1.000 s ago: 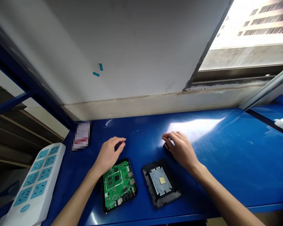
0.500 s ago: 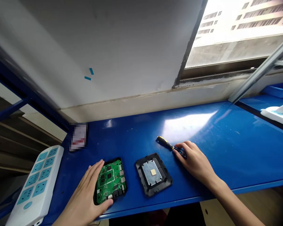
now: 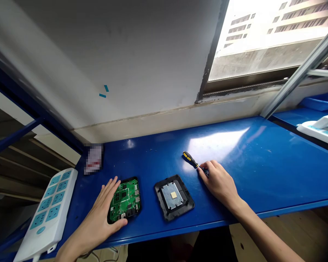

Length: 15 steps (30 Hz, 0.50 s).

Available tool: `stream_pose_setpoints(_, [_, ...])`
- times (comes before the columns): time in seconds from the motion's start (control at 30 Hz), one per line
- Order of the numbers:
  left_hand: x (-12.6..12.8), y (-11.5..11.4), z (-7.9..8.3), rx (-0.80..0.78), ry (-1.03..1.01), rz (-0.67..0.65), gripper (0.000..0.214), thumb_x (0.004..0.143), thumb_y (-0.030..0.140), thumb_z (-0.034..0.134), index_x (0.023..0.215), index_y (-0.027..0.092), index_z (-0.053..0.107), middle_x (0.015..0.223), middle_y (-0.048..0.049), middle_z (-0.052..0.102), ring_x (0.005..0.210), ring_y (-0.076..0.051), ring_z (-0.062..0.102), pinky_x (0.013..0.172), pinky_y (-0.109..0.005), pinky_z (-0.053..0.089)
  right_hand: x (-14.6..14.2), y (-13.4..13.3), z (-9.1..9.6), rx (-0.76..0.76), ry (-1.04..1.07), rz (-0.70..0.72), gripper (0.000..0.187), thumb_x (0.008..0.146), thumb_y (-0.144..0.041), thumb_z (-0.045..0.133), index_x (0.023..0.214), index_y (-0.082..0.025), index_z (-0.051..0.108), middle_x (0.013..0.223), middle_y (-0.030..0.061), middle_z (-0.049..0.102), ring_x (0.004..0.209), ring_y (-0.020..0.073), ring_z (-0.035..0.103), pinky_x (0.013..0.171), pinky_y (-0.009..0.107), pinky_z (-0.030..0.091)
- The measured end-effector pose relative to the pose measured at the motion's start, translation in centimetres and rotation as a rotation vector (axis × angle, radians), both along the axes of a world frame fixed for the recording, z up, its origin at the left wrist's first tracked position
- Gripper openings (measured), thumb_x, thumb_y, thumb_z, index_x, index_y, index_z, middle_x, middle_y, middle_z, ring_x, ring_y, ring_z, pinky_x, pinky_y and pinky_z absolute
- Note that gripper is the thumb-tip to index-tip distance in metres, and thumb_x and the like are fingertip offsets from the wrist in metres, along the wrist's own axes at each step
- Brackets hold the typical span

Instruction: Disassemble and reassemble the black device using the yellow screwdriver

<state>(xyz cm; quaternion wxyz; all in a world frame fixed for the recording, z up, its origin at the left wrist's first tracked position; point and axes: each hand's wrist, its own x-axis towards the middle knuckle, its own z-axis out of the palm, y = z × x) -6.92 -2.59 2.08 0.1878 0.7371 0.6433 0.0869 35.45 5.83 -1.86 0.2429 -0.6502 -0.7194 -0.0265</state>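
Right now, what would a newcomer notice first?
The bright green circuit board, with the left hand spread along its left side. Next, the black cover with a silvery plate, lying to the board's right on the blue tabletop. Farther right, the right hand grips a black-and-yellow tool.

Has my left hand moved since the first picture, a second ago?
Yes. The left hand has come closer to the near edge of the blue table and to the white power strip.

Left hand splayed; right hand curled
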Motion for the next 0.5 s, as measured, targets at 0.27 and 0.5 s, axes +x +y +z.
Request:
stream_pose_setpoints(0.27, [9.0,-3.5,-0.4,0.167,-0.167,-0.236,0.086,0.088,0.038,0.072,0.159,0.039,0.024,0.166,-0.0079,0.033,0.150,-0.040,0.033,0.112,-0.061,0.045,1.0,0.0,0.3,-0.016,0.084,0.069,0.028,0.098,-0.044,0.051,0.104,-0.021,0.065,0.098,0.0076,0.070,0.091,0.0253,0.071,0.078,0.038,0.055])
stream_pose_setpoints(0.5, [16.7,-3.4,-3.6,0.309,-0.191,-0.104,0.060,0.097,0.028,0.058,0.151,0.022,0.033,0.158,-0.0176,0.042,0.145,-0.037,0.043,0.109,-0.058,0.050,1.8,0.2,1.1,-0.080,0.136,0.106,0.028,0.099,-0.042,0.049,0.106,-0.022,0.067,0.097,0.0064,0.072,0.075,0.0202,0.069,0.068,0.033,0.054])
